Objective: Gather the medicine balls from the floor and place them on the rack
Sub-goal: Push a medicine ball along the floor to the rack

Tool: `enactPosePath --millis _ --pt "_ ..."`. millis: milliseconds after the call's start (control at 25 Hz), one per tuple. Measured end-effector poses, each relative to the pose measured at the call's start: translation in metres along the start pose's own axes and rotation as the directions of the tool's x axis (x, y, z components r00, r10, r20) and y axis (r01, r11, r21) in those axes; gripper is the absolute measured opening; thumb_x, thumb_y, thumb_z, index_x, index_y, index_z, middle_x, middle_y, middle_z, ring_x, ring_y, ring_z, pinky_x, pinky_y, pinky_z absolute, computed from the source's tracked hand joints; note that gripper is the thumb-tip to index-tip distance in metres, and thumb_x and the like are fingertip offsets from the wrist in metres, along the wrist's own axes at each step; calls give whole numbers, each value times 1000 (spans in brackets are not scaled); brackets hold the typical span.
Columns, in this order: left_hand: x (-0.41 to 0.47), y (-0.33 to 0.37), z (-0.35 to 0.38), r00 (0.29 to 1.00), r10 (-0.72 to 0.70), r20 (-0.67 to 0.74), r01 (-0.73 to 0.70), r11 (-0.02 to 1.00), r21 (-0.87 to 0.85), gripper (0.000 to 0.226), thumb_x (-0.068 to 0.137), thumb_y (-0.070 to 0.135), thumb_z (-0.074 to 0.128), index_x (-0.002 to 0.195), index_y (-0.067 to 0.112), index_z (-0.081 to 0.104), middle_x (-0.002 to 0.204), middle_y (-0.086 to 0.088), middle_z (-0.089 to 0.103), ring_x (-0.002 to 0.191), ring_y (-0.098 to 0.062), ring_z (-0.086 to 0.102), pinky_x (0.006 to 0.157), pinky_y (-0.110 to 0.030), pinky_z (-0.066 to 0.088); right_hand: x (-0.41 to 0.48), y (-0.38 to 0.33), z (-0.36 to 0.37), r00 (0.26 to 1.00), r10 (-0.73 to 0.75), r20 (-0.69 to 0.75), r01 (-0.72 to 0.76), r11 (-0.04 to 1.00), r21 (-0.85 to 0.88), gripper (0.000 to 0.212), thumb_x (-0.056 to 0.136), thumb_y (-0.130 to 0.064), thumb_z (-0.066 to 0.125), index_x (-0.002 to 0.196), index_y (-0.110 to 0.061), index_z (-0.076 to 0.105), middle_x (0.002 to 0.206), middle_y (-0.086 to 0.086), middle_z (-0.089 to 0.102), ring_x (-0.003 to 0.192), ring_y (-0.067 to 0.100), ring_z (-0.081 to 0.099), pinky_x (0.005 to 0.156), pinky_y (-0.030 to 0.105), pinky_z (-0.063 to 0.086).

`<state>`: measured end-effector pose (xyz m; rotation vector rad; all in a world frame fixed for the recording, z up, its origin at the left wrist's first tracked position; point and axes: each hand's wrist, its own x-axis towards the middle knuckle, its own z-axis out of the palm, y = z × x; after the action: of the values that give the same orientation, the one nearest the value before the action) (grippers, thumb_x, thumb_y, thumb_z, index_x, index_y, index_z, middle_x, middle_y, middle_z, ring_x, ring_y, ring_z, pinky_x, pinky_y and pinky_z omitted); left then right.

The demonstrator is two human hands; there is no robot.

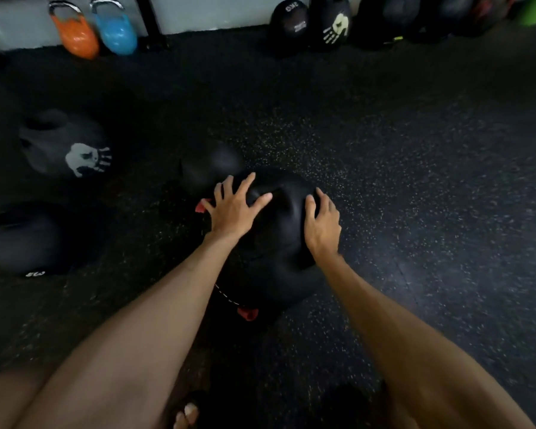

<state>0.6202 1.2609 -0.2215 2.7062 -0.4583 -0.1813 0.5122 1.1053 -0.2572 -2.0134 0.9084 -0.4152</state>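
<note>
Both my hands are on a matte black medicine ball (279, 243) that sits on the floor right in front of me, between my forearms. Its skin is smooth and soft, with a deep crease sagging in between my hands, so it is more slumped than round. My left hand (232, 209) lies flat on its upper left side, fingers straight and splayed wide. My right hand (321, 221) is set apart from it on the upper right side, fingers bent and hooked over the curve, tips pressing into the surface. A line of white stitching (226, 295) runs along the ball's lower left edge under my left forearm, with a small red tab (248, 314) at its near end and another red tab (200, 207) just left of my left hand.

Just beyond my left fingertips is a second plain black ball (211, 165), close to or touching the first; I cannot tell which. Well to the left of my left hand lie a dimpled black ball with a pale handprint (65, 147) and, nearer me, a squashed black ball with white lettering (28, 239).

The floor is black rubber matting (415, 181) flecked with pale specks. Far ahead by the wall stand a glossy orange kettlebell (75, 32) and a glossy blue kettlebell (116, 29), both with steel handles, and a row of dark balls (288, 23).
</note>
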Motion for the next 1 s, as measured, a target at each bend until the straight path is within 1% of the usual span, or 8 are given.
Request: enactPosePath --millis 160,320,400,480,600,720,840,1000 --pt "89 -17 -12 998 -30 55 34 997 -74 69 86 80 39 145 46 42 150 -9 44 139 -36 36 116 -59 21 -12 -16 37 979 -140 -149 125 986 -108 63 97 -63 26 152 -33 34 163 -1 27 151 19 19 123 45 15" --pt "127 -8 -18 995 -9 102 22 991 -130 68 87 77 45 144 39 48 146 -13 47 137 -36 38 113 -54 25 -9 -35 39 970 -179 -163 156 977 -144 62 97 -62 30 152 -32 34 162 0 26 152 19 18 122 52 18" --pt "137 6 -19 991 6 136 14 989 -150 66 88 74 48 142 37 51 145 -13 48 136 -36 38 113 -53 25 -29 -37 45 954 -252 -163 206 946 -252 65 99 -61 34 156 -30 27 166 1 17 155 18 7 125 51 9" --pt "145 19 -17 992 15 128 6 987 -161 61 89 70 50 138 35 56 143 -12 50 134 -35 41 111 -53 26 -42 -38 53 951 -253 -179 187 928 -322 69 99 -62 34 158 -29 22 168 1 11 156 18 0 125 51 5" --pt "156 28 -15 995 0 99 20 978 -209 49 95 61 46 130 31 62 137 -12 55 130 -34 44 110 -52 28 -27 -38 53 951 -205 -234 112 927 -357 68 98 -64 32 157 -31 26 167 0 16 155 17 6 123 53 13" --pt "161 39 -9 989 142 37 -131 967 -220 40 99 48 45 128 26 63 134 -10 59 128 -31 47 110 -48 32 5 -32 45 944 -186 -271 85 934 -346 64 99 -63 33 155 -33 30 165 -2 22 154 18 14 121 52 20" --pt "160 43 2 944 317 -88 -329 910 -252 41 99 44 44 130 23 62 137 -4 59 131 -25 48 112 -46 35 45 -31 34 957 -117 -267 34 954 -297 62 98 -65 31 153 -37 32 162 -4 30 151 17 22 121 49 22" --pt "160 55 16 889 416 -190 -437 895 -84 53 98 52 35 138 24 56 146 -6 52 138 -24 43 114 -49 34 121 -39 8 982 53 -179 -84 983 -166 59 97 -66 31 150 -40 38 158 -3 37 147 18 29 120 51 24"
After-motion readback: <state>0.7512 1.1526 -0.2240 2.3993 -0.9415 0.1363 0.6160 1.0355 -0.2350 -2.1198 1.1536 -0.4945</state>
